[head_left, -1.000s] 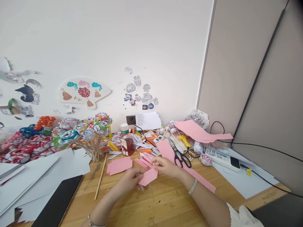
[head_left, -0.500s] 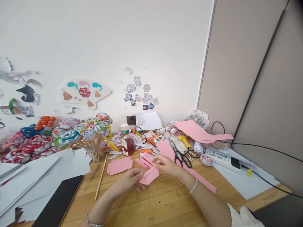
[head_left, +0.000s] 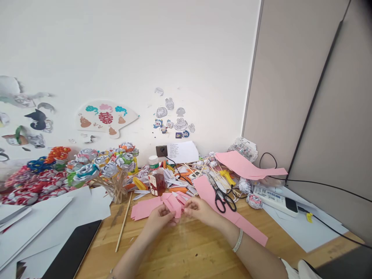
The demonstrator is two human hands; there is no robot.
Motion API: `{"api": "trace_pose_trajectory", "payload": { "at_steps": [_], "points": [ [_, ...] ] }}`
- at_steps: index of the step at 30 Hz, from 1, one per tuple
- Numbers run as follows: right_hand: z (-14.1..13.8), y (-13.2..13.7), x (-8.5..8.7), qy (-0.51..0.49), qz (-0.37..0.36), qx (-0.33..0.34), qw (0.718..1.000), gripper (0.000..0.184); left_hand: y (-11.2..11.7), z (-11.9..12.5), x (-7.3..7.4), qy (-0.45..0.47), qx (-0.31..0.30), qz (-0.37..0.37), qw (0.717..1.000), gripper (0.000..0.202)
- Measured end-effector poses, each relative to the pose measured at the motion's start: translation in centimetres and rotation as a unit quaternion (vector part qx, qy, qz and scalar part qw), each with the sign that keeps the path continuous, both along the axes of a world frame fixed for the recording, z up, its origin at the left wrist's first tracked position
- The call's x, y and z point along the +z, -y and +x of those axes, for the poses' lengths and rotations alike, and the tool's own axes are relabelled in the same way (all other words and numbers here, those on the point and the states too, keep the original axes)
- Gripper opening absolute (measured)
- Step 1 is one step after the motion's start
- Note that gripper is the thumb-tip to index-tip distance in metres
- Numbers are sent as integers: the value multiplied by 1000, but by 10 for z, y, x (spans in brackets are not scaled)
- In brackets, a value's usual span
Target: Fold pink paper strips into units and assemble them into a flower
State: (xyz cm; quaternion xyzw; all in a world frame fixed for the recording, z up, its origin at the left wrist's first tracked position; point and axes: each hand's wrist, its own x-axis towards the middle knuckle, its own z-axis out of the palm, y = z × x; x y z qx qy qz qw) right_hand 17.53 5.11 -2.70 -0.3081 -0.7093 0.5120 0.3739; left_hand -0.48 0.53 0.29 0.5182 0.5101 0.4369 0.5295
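Note:
Both my hands hold a small folded pink paper piece (head_left: 173, 204) just above the wooden desk (head_left: 186, 252). My left hand (head_left: 159, 217) pinches its left side. My right hand (head_left: 198, 209), with a bracelet on the wrist, pinches its right edge. A stack of pink paper squares (head_left: 142, 209) lies flat just left of my hands. Several folded pink pieces (head_left: 181, 197) lie right behind the held one. A long pink paper strip (head_left: 229, 215) runs diagonally under my right forearm.
Black scissors (head_left: 222, 197) lie right of my hands. A small glue bottle (head_left: 155, 180), wooden sticks (head_left: 123, 223), paper flowers (head_left: 87, 168), white sheets (head_left: 43, 221) and a black tablet (head_left: 71, 252) crowd the left. A power strip (head_left: 274, 197) and cables sit right.
The pink piece has been lifted off the desk and turned more upright, my hands have drawn closer together and slightly farther from me. The view tilted down a little.

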Motion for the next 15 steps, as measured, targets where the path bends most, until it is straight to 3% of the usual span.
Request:
{"api": "trace_pose_trajectory", "payload": {
  "at_steps": [4,8,12,15],
  "points": [
    [-13,8,-8,-4,1,-10,1000,22,3,6,-4,35,-1,-35,999,45],
    [-14,10,-8,14,29,-19,999,16,2,7,-7,15,-5,-42,999,47],
    [-7,6,-3,21,2,9,1000,11,-3,-4,1,-4,24,2,1000,51],
    [-2,3,-1,-13,-27,14,999,17,-4,-10,7,-37,31,56,997,44]
  ]
}}
